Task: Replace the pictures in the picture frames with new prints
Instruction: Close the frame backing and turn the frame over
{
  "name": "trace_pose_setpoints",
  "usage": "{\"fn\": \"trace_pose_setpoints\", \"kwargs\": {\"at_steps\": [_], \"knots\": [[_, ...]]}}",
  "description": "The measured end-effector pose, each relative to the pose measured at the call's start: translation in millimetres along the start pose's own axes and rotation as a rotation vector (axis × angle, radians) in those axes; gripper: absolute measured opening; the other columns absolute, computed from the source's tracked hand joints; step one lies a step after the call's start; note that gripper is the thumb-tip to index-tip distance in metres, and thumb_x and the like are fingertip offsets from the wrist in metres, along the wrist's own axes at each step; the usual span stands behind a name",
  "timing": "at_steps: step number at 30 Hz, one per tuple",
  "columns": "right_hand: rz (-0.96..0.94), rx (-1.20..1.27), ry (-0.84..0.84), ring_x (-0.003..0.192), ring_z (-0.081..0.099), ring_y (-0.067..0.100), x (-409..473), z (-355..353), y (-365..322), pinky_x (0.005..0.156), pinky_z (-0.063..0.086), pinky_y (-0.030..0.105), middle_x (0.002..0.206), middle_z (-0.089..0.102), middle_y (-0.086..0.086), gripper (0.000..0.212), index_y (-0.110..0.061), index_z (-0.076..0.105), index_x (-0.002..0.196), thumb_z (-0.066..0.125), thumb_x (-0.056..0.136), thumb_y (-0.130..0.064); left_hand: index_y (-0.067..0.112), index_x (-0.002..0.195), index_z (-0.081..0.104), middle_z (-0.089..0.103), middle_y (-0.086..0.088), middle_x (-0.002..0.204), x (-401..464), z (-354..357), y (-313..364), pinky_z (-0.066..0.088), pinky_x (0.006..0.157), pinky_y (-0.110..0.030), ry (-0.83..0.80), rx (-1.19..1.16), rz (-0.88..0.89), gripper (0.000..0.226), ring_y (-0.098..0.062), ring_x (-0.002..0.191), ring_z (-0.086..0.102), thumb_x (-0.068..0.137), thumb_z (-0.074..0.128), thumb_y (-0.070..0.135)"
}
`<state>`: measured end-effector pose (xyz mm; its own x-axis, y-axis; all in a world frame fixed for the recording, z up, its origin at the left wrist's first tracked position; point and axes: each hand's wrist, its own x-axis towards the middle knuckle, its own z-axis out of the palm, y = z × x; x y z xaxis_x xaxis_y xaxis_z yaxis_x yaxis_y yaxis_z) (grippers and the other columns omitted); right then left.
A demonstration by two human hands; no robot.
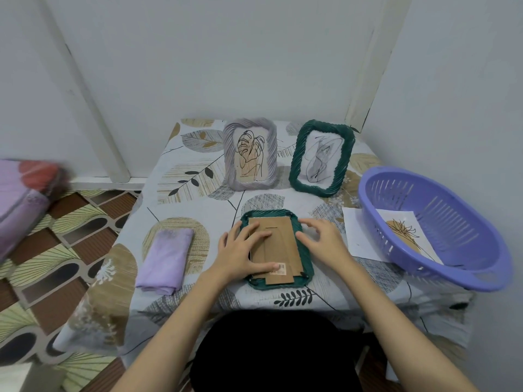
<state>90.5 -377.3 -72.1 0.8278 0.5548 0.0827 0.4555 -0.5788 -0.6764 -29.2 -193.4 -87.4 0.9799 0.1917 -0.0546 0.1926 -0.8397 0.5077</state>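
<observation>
We see the dark-green woven picture frame face-down on the tabletop, long axis running away from us, its brown cardboard backing pressed under the left hand's flat grip, right hand relaxed just beside.

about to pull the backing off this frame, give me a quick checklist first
1. Green frame lies face down, flat on the table: ok.
2. Cardboard backing faces up within reach: ok.
3. Left hand rests on the backing to steady it: ok.
4. Right hand is at the frame's right edge: ok.
5. Retaining tabs all released: cannot tell.
6. New print waits in the purple basket: ok.
</observation>
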Motion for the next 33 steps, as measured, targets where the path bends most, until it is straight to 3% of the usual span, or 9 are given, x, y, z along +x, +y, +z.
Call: {"fn": "trace_pose_setpoints", "kwargs": {"at_steps": [5,8,11,17,27,33], "knots": [[0.015,-0.096,-0.078,0.091,0.048,0.022,43,9,-7,0.088,0.041,0.033,0.095,0.048,0.006,0.045,-0.022,0.053,0.129,0.063,0.086,-0.028,0.052,0.132,0.032,0.017,0.016,0.152,0,-1,0,0.003,0.115,-0.047,0.011,0.008,0.001,0.092,-0.016,0.143,-0.001,0.047,0.035,0.088],[0.008,-0.172,-0.193,0.100,0.049,0.026,53,11,-10,0.084,0.035,0.028,0.096,0.040,0.004,0.049,-0.021,0.051,0.131,0.065,0.084,-0.030,0.052,0.132,0.031,0.017,0.016,0.152,0,1,-1,0.004,0.115,-0.046,0.011,0.021,-0.002,0.092,-0.016,0.143,-0.001,0.047,0.034,0.088],[0.012,-0.201,-0.212,0.106,0.048,0.030,56,10,-9,0.090,0.037,0.033,0.097,0.039,0.004,0.051,-0.023,0.054,0.128,0.069,0.080,-0.036,0.052,0.132,0.030,0.016,0.016,0.152,1,1,-2,0.003,0.115,-0.046,0.004,0.022,-0.003,0.092,-0.017,0.143,-0.001,0.048,0.034,0.088],[0.047,-0.384,-0.191,0.118,0.034,0.026,53,3,-1,0.097,0.031,0.041,0.123,0.041,0.004,0.054,-0.044,0.048,0.126,0.060,0.077,-0.060,0.052,0.133,0.030,0.015,0.016,0.152,0,3,-3,0.001,0.115,-0.046,0.005,0.015,-0.001,0.091,-0.015,0.142,-0.004,0.049,0.035,0.088],[-0.020,-0.225,-0.104,0.117,0.036,0.021,46,9,5,0.095,0.026,0.041,0.123,0.050,-0.006,0.040,-0.039,0.058,0.114,0.062,0.078,-0.055,0.053,0.132,0.029,0.014,0.016,0.153,1,3,-4,0.001,0.114,-0.045,0.012,0.018,-0.001,0.090,-0.015,0.143,-0.004,0.050,0.035,0.087],[0.025,-0.242,-0.026,0.124,0.032,0.021,28,14,-5,0.097,0.025,0.039,0.136,0.045,-0.003,0.053,-0.041,0.047,0.126,0.058,0.078,-0.060,0.054,0.132,0.028,0.013,0.017,0.152,1,3,-4,0.000,0.114,-0.045,0.011,0.020,0.003,0.089,-0.015,0.142,-0.004,0.050,0.035,0.088]]}}
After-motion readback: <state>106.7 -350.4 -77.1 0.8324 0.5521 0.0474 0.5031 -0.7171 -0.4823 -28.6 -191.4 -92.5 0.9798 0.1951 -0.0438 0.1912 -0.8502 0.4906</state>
